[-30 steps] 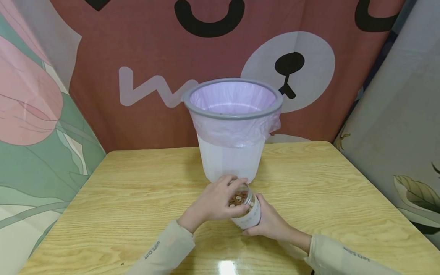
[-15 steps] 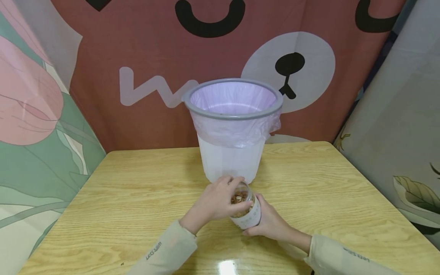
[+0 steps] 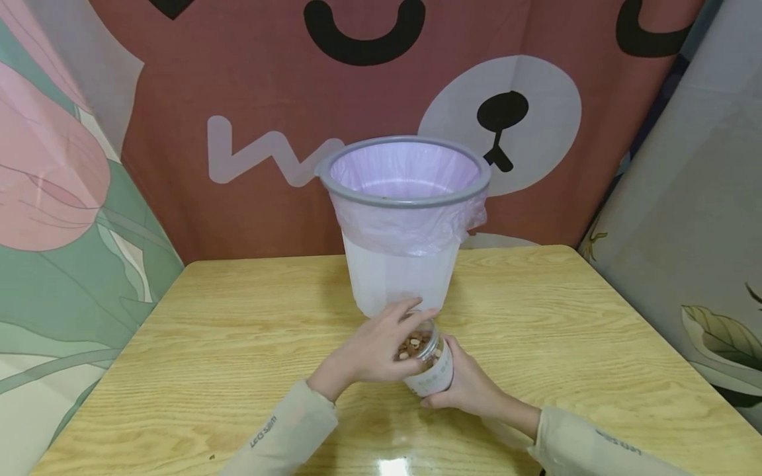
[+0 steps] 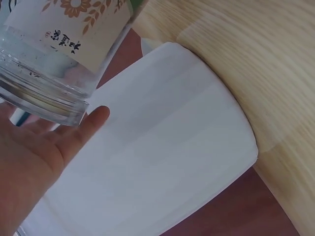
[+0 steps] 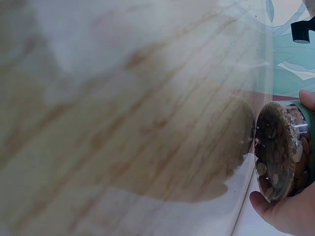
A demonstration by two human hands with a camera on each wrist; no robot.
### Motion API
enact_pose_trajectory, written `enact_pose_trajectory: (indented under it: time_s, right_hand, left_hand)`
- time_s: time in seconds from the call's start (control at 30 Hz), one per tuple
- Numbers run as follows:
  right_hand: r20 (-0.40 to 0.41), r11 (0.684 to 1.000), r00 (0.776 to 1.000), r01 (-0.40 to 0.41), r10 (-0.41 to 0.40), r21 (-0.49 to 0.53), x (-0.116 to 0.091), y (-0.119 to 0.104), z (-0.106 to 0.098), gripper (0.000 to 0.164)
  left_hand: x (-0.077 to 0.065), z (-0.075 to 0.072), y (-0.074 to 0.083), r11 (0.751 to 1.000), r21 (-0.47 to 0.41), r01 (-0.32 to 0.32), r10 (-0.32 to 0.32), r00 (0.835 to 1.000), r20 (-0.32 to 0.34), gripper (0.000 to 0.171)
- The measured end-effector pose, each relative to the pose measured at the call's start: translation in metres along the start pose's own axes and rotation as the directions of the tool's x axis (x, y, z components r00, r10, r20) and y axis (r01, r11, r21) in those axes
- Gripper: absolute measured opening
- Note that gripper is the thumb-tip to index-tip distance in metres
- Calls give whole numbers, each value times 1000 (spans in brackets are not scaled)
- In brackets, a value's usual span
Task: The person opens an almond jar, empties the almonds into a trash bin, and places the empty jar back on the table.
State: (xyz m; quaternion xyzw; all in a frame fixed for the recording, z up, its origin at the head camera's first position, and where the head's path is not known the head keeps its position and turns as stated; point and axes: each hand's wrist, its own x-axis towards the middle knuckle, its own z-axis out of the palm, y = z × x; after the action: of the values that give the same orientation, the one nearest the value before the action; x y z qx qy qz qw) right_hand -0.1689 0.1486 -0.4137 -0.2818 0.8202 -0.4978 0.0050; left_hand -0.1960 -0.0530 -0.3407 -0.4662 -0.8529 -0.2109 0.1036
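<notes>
A clear jar [image 3: 433, 375] with a pale paper wrap holds small brown and pale pieces that show through its top. My right hand [image 3: 467, 383] grips the jar's side, tilting it over the table. Over its clear lid [image 3: 427, 340] my left hand [image 3: 375, 344] spreads its fingers, the thumb along the near side. A fingertip [image 4: 101, 114] in the left wrist view stands straight out by the rim; the other fingers are partly hidden behind the lid. From the right wrist view, the jar's base [image 5: 278, 147] shows pieces packed inside, with fingers wrapped around the side.
A white bin [image 3: 399, 277] with a grey rim and a pinkish liner stands on the wooden table [image 3: 250, 330], just beyond the hands. A red-brown printed cloth [image 3: 256, 211] hangs behind, with patterned cloths at both sides.
My left hand first turns slightly over the jar's top, then turns back with its fingers more spread and raised. My right hand, the jar and the bin stay nearly in place.
</notes>
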Motion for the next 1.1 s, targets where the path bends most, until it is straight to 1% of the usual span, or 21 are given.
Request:
enact_pose_trajectory:
  time_s: [0.17,0.3,0.53,0.67,0.83,0.93,1.1]
  right_hand:
    - [-8,1000,1000,-13,13,-19,0,2,0,97]
    - [-2,999,1000,-15,15,-29,0,2,0,96]
    - [10,1000,1000,-21,21,-1,0,-1,-1,96]
    - [10,1000,1000,-24,24,1,0,-2,-1,96]
    - [7,999,999,-31,32,-16,0,-1,0,95]
    - [1,999,1000,-30,30,-26,0,-1,0,95]
    - [-1,1000,1000,-20,20,-23,-1,-1,0,94]
  left_hand:
    - [-1,-1,-2,1000,-29,-1,3,999,49,67]
    - [-1,-2,-2,1000,-17,7,-6,998,59,67]
    - [0,-3,-1,1000,18,22,-22,999,32,65]
    - [0,-1,-2,998,52,33,-33,999,6,63]
    - [1,1,-1,992,109,68,-65,997,-29,66]
    - [2,2,0,986,133,99,-94,995,-40,67]
    - [3,2,3,978,164,129,-123,991,-47,67]
